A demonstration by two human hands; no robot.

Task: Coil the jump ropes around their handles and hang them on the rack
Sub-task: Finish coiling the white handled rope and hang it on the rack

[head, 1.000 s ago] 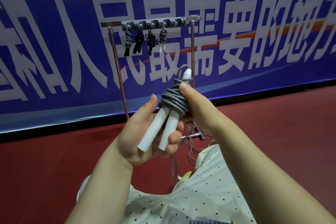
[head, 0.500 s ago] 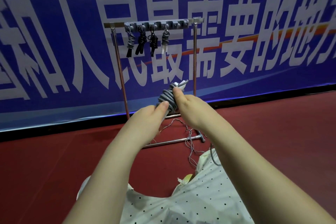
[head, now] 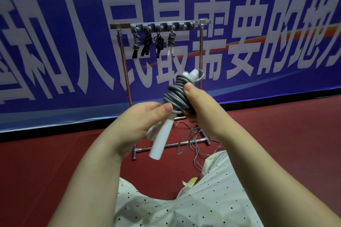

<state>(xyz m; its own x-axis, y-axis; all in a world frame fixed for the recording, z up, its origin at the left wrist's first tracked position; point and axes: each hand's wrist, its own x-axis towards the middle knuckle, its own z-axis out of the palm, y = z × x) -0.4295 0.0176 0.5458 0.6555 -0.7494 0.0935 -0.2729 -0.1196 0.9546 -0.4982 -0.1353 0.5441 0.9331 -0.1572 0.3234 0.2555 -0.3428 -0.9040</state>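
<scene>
A grey jump rope (head: pixel 176 94) is coiled thickly around its two white handles (head: pixel 162 138). My right hand (head: pixel 198 105) grips the coil, thumb on top. My left hand (head: pixel 142 125) pinches the rope just below the coil, with the white handles sticking down past its fingers. A loose grey loop (head: pixel 184 142) hangs under the bundle. Behind stands a small metal rack (head: pixel 202 55) with a grey hook bar (head: pixel 162 26). Several coiled ropes (head: pixel 148 44) hang on its left hooks; the right hooks are bare.
The rack stands on a red floor (head: pixel 276 134) before a blue banner (head: pixel 55 42) with large white characters. Thin loose strings (head: pixel 195 145) lie around the rack's foot. My dotted white garment (head: pixel 193 199) fills the bottom of the view.
The bundle was stretched out toward the rack half a second ago and is now drawn back and tilted, handles pointing down-left. A loose grey loop now hangs below it.
</scene>
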